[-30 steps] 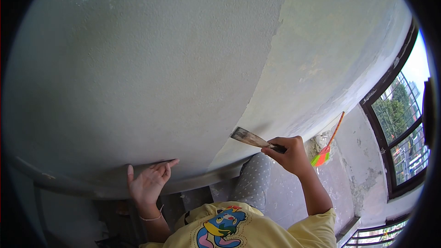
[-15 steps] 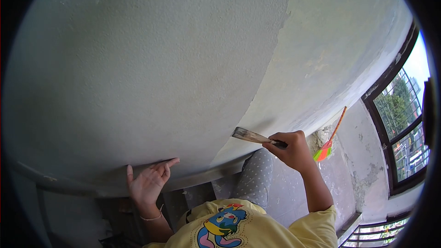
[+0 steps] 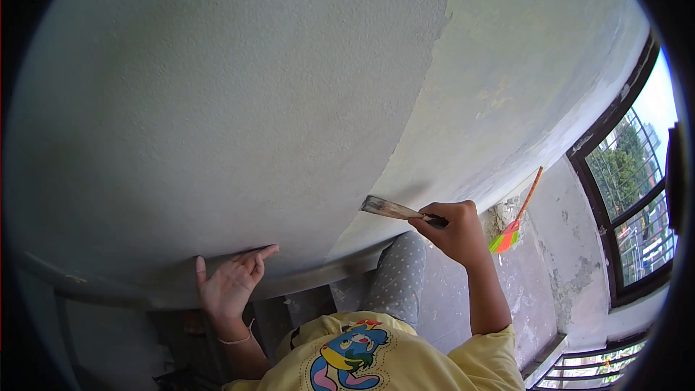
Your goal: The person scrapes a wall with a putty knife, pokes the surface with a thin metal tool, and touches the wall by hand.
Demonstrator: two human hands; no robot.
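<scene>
My right hand (image 3: 452, 228) is closed around the dark handle of a scraper (image 3: 391, 208). The scraper's worn, stained flat blade points left, and its tip meets the wall at the ragged edge between the rough grey coating (image 3: 275, 101) and the smoother pale surface (image 3: 499, 65). Lower on the left, my left hand (image 3: 230, 282) is open, fingers spread and palm up, its fingertips at the grey wall surface. Nothing is in it.
Stair steps (image 3: 304, 306) lie below, beside my leg in dotted grey trousers (image 3: 398, 275). A broom (image 3: 507, 235) with orange and green bristles leans in the corner. At the right is a dark-framed window (image 3: 630, 188), with a metal railing (image 3: 597, 371) below.
My right hand and the scraper have shifted slightly left and up in view, the blade still at the coating's edge. The whole scene has also drifted slightly left; my left hand keeps its pose.
</scene>
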